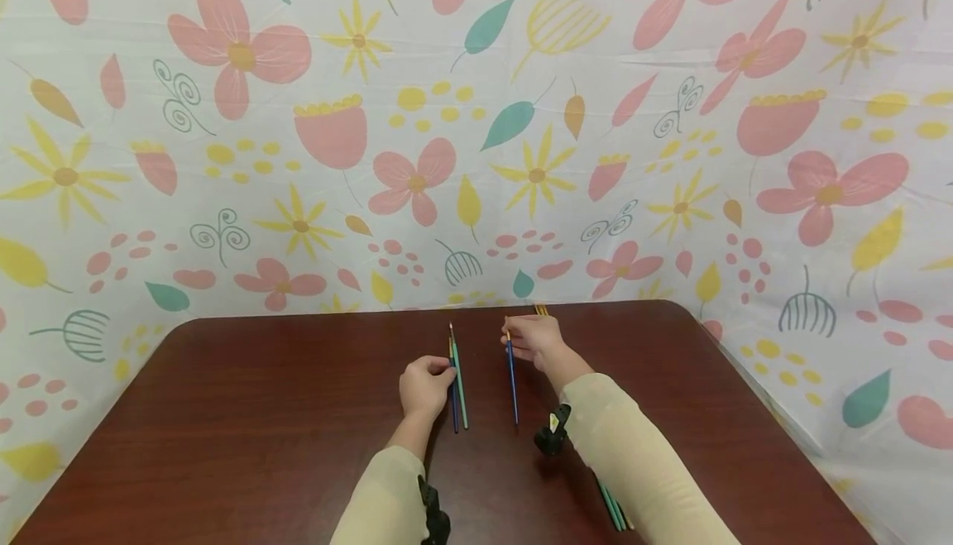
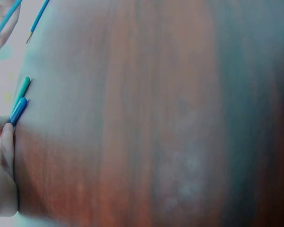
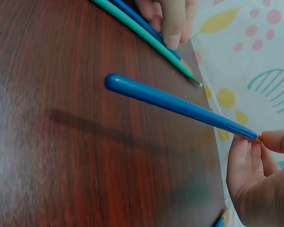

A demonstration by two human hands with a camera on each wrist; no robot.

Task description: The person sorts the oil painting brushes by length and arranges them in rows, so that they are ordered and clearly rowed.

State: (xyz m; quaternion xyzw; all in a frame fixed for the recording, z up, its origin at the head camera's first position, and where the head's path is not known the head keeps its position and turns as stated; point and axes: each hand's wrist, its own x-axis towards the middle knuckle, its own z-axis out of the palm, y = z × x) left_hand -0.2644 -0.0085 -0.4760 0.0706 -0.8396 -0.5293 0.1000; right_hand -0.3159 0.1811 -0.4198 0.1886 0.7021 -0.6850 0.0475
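Blue paintbrush [image 1: 513, 384]: pinched near its bristle end between the thumb and fingers of the right hand [image 1: 538, 340], handle pointing back toward the person.
Left hand [image 1: 424, 388]: thumb and fingers pinch a dark blue brush [image 1: 455, 414]; a green brush [image 1: 462, 396] lies just beside it.
From the right wrist: the right hand's brush is raised, its shadow [image 3: 113, 135] falling apart from it on the table [image 1: 260, 421], which the head view hardly tells.
From the left wrist: rounded ends of the green and dark blue handles poke past the left fingers; much else is blurred.
Tabletop: dark reddish-brown, wood-grained, rounded at its far corners.
Room: pale cloth [image 1: 260, 148] with pink flowers and teal leaves, behind and at the right.
Far edge: yellowish brush tips [image 1: 541, 309], mostly hidden behind the right hand.
In the way: the cream right sleeve [image 1: 640, 446] partly covers some green handles [image 1: 610, 504]; a black device [image 1: 551, 436] sits at that wrist.
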